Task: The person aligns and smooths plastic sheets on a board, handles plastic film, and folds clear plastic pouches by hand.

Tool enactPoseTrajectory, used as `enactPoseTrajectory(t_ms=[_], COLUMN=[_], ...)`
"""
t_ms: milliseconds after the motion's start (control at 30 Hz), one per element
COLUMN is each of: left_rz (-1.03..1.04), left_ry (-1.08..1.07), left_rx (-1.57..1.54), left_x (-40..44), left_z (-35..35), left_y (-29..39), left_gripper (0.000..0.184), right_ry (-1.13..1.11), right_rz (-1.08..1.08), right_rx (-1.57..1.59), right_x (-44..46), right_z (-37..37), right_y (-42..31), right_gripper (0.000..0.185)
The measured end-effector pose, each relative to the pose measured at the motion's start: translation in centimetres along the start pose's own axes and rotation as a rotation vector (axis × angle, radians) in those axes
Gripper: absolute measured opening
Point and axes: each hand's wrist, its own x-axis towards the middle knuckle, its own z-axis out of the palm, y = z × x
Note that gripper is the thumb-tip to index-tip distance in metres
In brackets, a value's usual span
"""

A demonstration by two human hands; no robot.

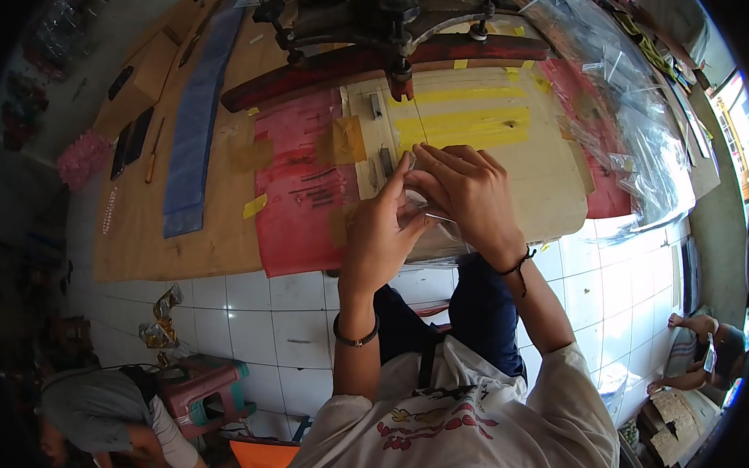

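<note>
My left hand point(378, 236) and my right hand point(471, 193) meet over the near edge of a wooden work board point(556, 171). Their fingers are closed around a small piece of clear plastic point(413, 204), mostly hidden by the hands; its exact kind cannot be made out. A thin pale edge of it sticks out below my right palm. Just beyond my fingertips, a small grey metal block point(386, 161) lies on the board. Another metal piece point(375, 107) sits farther back. Yellow tape strips point(473, 125) run across the board.
A black metal frame point(351, 31) with a dark red bar point(315, 74) spans the board's back. Red sheeting point(296, 187), a blue strip point(195, 140) and an orange-handled tool point(152, 159) lie left. Clear plastic sheets point(642, 146) heap at right. Other people sit at lower left and right.
</note>
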Motion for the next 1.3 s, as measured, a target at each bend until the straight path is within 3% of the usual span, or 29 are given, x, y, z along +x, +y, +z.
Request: enactPoseTrajectory(t_ms=[633,833,933,1033,1200,1300], left_rz=[0.023,0.000,-0.006,0.011,0.082,0.083], left_ry=[-0.032,-0.062,-0.080,-0.088,-0.065,-0.063], left_rx=[0.038,-0.102,-0.072,-0.046,-0.033,-0.007], left_x=[0.0,0.1,0.2,0.1,0.0,0.2], left_z=[-0.2,-0.1,-0.2,-0.3,-0.3,-0.3], left_y=[0.5,0.4,0.7,0.9,0.0,-0.3], left_gripper=[0.092,0.091,0.090,0.089,0.091,0.091], right_ry=[-0.031,-0.080,-0.125,-0.033,-0.133,-0.158], right_rz=[-0.003,0.257,0.359,0.273,0.546,0.587], right_rx=[0.020,0.417,0.503,0.548,0.776,0.754], right_x=[-0.2,0.5,0.3,0.1,0.1,0.2], right_z=[0.1,-0.7,-0.9,0.0,0.1,-0.3], right_y=[0.2,0.3,0.9,1.5,1.4,1.3], right_gripper=[0.033,0.028,0.031,0.028,0.024,0.024])
